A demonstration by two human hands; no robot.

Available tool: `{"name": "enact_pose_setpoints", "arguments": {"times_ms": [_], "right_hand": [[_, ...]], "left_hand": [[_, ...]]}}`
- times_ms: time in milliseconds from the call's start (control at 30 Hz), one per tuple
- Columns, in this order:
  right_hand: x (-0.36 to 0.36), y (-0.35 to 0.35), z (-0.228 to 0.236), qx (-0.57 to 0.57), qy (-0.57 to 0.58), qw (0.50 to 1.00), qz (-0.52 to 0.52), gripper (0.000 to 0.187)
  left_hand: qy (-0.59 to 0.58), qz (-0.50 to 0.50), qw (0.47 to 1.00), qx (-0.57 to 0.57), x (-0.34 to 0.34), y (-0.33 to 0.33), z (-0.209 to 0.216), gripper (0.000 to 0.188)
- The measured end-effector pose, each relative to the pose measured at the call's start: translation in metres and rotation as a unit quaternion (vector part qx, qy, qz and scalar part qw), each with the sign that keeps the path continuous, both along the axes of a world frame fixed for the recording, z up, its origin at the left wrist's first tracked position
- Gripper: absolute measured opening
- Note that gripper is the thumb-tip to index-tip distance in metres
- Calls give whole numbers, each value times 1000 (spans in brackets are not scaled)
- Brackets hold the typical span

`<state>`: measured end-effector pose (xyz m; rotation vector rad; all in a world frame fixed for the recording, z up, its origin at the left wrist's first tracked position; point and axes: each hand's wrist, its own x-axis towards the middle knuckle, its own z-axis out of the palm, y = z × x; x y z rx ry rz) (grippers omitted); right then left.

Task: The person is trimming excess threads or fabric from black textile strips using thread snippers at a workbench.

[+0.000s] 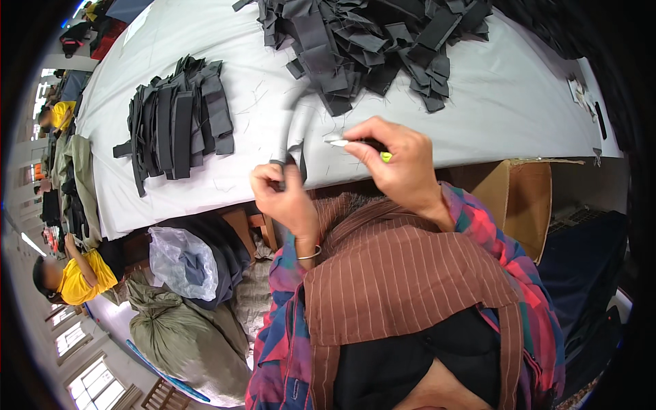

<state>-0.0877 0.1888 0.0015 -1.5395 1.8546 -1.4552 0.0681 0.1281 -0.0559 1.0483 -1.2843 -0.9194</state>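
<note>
My left hand point(285, 193) is closed on a dark grey fabric strip point(295, 130), which rises from the fingers and curves at the top. Motion blurs this strip. Just to its right, my right hand point(400, 154) pinches a slim tool with a white tip point(337, 143), a dark body and a yellow-green part point(386, 156); its exact kind is hidden by the fingers. Both hands are over the near edge of the white-covered table point(256, 126), and the tool's tip stays apart from the strip. Farther off lies a loose heap of dark fabric strips point(369, 48).
A neater row of dark strips point(174, 126) lies on the table's left. Below the edge stand a cardboard box point(529, 198) at right, and a clear plastic bag point(184, 263) and an olive sack point(181, 335) at left. A person in yellow point(89, 277) is farther left.
</note>
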Motion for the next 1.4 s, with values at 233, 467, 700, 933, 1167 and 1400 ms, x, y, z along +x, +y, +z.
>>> {"name": "enact_pose_setpoints", "arguments": {"times_ms": [233, 467, 700, 933, 1167, 1400], "right_hand": [[-10, 6, -11, 33, -72, 993, 83, 23], [-14, 10, -12, 70, -57, 985, 147, 39], [-26, 7, -30, 73, -116, 968, 210, 31], [-28, 10, -15, 45, -90, 969, 224, 22], [-23, 4, -9, 40, 74, 982, 172, 16], [-27, 4, -16, -17, 145, 973, 178, 14]], "left_hand": [[297, -269, 828, 391, -3, 20, -10, 24], [238, -331, 838, 362, 4, 12, -12, 23], [219, -331, 851, 343, 3, 16, -6, 20], [171, -296, 894, 291, 4, 14, -4, 18], [131, -291, 912, 259, 0, 13, -5, 20], [105, -293, 918, 247, -2, 14, -1, 32]]}}
